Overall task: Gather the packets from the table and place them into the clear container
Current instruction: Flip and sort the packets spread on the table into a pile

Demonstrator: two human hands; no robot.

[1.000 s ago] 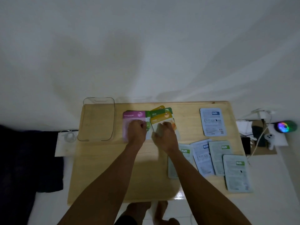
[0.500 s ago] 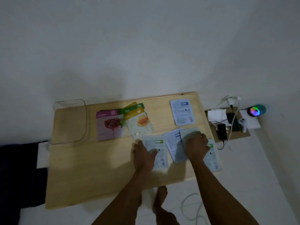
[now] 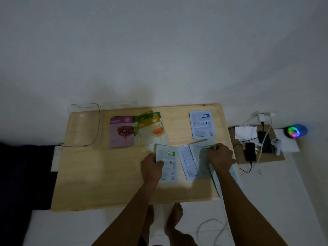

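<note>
Here, left hand [image 3: 152,166] pinching green-label packet [image 3: 167,163], right hand [image 3: 220,157] gripping pale packet [image 3: 202,157], print unreadable.

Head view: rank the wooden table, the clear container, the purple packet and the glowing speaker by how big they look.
1. wooden table
2. clear container
3. purple packet, though it lies flat nearby and looks only somewhat smaller
4. glowing speaker, smallest and off to the side

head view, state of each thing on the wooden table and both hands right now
clear plastic container: empty, upright at the table's far left
purple packet: flat, face up
green and yellow packets: fanned, overlapping
lone white-blue packet: flat, back up, untouched
left hand: gripping a white packet with green label
right hand: gripping overlapped white packets
</note>
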